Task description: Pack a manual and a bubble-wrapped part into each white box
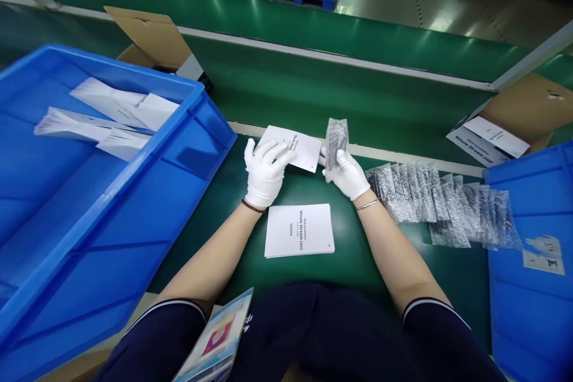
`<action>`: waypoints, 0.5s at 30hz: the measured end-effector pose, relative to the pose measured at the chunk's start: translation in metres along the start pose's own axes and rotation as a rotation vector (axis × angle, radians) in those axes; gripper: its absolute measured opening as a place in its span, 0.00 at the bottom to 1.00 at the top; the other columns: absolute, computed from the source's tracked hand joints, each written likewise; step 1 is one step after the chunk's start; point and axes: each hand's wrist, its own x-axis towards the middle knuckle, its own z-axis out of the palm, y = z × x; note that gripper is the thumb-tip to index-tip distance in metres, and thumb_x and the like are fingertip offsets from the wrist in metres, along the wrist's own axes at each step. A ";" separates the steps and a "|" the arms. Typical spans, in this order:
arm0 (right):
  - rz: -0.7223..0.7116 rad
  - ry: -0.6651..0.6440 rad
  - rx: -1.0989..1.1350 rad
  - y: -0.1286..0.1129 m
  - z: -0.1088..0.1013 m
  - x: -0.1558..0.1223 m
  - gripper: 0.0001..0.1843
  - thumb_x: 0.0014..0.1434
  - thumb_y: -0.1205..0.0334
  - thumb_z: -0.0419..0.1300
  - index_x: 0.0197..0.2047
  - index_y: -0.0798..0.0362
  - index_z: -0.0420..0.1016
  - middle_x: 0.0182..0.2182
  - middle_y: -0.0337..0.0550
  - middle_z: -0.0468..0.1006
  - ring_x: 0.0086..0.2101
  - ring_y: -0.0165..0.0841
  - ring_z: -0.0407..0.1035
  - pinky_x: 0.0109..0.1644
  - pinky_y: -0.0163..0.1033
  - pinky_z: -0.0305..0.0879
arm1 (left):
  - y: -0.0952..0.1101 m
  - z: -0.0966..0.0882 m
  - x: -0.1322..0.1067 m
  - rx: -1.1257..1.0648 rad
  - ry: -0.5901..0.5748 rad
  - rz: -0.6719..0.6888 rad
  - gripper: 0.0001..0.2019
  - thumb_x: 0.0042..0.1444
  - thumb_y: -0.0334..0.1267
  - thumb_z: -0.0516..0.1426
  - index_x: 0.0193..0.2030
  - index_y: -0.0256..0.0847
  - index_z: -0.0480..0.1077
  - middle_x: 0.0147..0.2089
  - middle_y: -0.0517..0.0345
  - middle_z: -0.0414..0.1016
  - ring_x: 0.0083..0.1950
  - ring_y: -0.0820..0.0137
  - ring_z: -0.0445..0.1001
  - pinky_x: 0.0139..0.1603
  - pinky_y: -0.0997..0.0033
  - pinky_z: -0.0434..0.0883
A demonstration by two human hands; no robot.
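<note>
A white printed booklet (306, 150) is held out ahead of me, over the far side of the green bench. My left hand (265, 172), in a white glove, has its fingers spread across the booklet's left part, thumb apart. My right hand (347, 176), also gloved, grips an upright bubble-wrap packet (335, 142) between thumb and fingers. Its fingertips reach the booklet's right edge, partly hidden behind the packet. Between my forearms lies a small stack of matching booklets (299, 231), marked "Minute Stream 1000".
On the left stands a large blue bin (134, 203) with white booklets (120, 110) inside. Rows of bubble-wrap packets (412, 191) lie right of my right hand, beside another blue bin (530, 304). Open cartons (154, 36) stand behind, at left and right. A badge (217, 337) hangs before me.
</note>
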 end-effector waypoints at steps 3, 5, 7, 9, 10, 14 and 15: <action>0.014 -0.035 0.006 0.003 0.011 -0.004 0.15 0.59 0.53 0.64 0.49 0.45 0.71 0.48 0.42 0.80 0.44 0.36 0.76 0.41 0.40 0.77 | 0.006 -0.008 -0.008 0.034 -0.115 0.100 0.17 0.70 0.36 0.45 0.50 0.48 0.75 0.61 0.70 0.74 0.70 0.70 0.62 0.74 0.41 0.45; 0.018 -0.030 0.049 0.004 0.016 -0.004 0.15 0.58 0.56 0.65 0.48 0.46 0.72 0.47 0.42 0.80 0.44 0.37 0.76 0.47 0.42 0.77 | 0.004 -0.014 -0.009 0.017 -0.116 0.114 0.14 0.69 0.38 0.48 0.49 0.47 0.75 0.60 0.68 0.75 0.70 0.68 0.63 0.72 0.42 0.49; 0.039 -0.015 0.091 0.004 0.019 -0.002 0.15 0.56 0.57 0.66 0.47 0.47 0.73 0.46 0.41 0.81 0.45 0.37 0.77 0.52 0.43 0.76 | -0.001 -0.016 -0.007 -0.016 -0.051 0.078 0.11 0.66 0.38 0.51 0.43 0.47 0.76 0.56 0.60 0.78 0.66 0.63 0.68 0.70 0.42 0.55; 0.076 -0.006 0.108 0.004 0.019 -0.001 0.16 0.54 0.58 0.67 0.47 0.47 0.73 0.46 0.41 0.82 0.46 0.37 0.76 0.55 0.43 0.74 | -0.006 -0.014 -0.005 -0.027 0.004 0.073 0.11 0.64 0.37 0.53 0.41 0.47 0.77 0.55 0.54 0.78 0.64 0.58 0.70 0.68 0.40 0.59; 0.100 -0.009 0.105 0.005 0.018 0.000 0.18 0.53 0.58 0.69 0.47 0.47 0.74 0.45 0.41 0.82 0.46 0.38 0.76 0.56 0.43 0.73 | -0.009 -0.013 -0.005 -0.030 0.014 0.094 0.11 0.64 0.36 0.53 0.41 0.48 0.77 0.55 0.53 0.77 0.64 0.56 0.70 0.67 0.39 0.59; 0.104 -0.033 0.076 0.011 0.013 0.001 0.27 0.43 0.52 0.77 0.46 0.49 0.77 0.43 0.41 0.83 0.46 0.38 0.75 0.57 0.43 0.71 | -0.014 -0.009 -0.009 -0.166 0.014 0.158 0.10 0.64 0.38 0.54 0.46 0.46 0.76 0.69 0.53 0.63 0.73 0.48 0.58 0.71 0.37 0.57; 0.082 -0.027 0.051 0.013 0.011 0.001 0.29 0.41 0.51 0.78 0.46 0.50 0.78 0.43 0.40 0.82 0.46 0.38 0.75 0.57 0.43 0.71 | -0.016 -0.006 -0.011 -0.237 0.004 0.118 0.12 0.65 0.40 0.53 0.52 0.45 0.73 0.75 0.52 0.53 0.75 0.47 0.52 0.73 0.38 0.55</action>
